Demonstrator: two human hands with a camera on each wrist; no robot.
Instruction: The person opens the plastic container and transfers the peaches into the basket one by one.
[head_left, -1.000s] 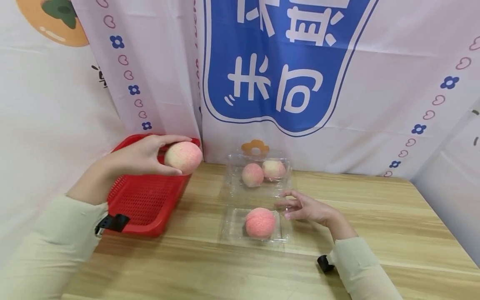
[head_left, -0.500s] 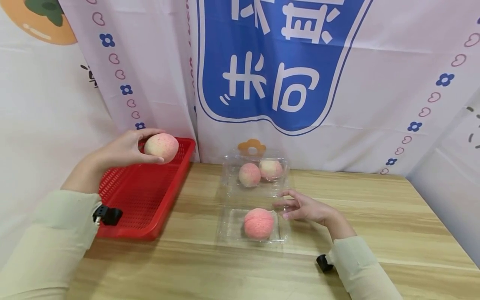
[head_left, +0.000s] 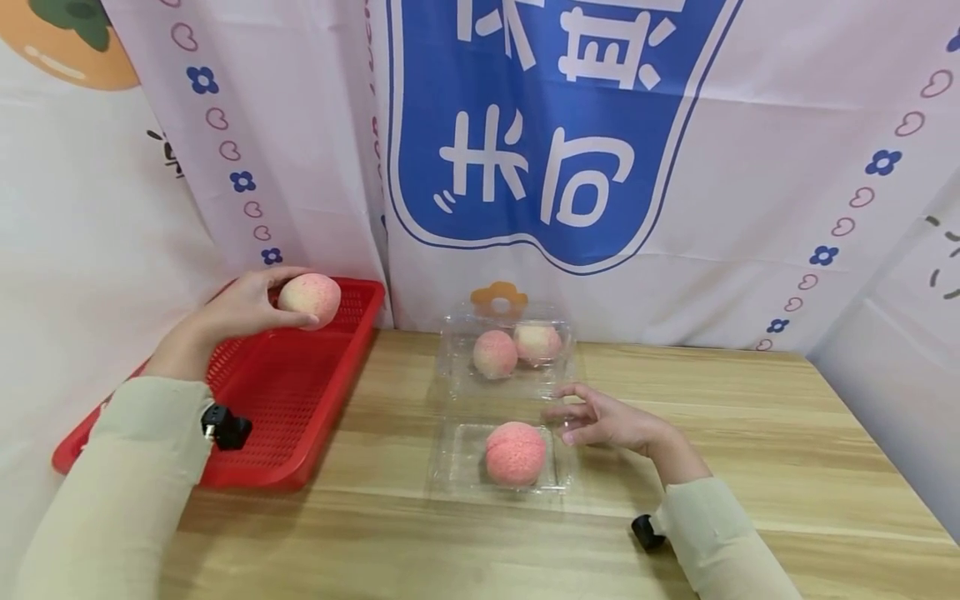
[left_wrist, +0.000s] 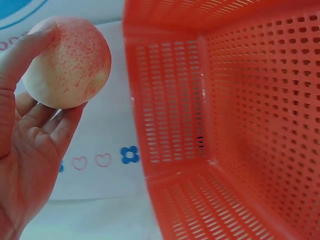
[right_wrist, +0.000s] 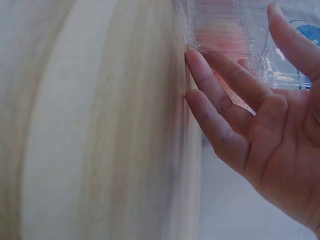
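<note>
Three peaches [head_left: 515, 454] in the box [head_left: 465, 457] by the surface's [head_left: 750, 433] far edge, left hand [head_left: 251, 307] pinching an unplaced peach [head_left: 315, 298], right hand [head_left: 611, 423] loosely spread!

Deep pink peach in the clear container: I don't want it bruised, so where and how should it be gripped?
Probably from above, thumb and fingers spread lightly across opposite sides of the deep pink peach: it is round, its top looks uncovered, and the clear container surrounds it.

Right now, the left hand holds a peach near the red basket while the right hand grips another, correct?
No: the right hand doesn't grip one; the right wrist view shows its fingers spread by the clear container. The rest stands.
</note>
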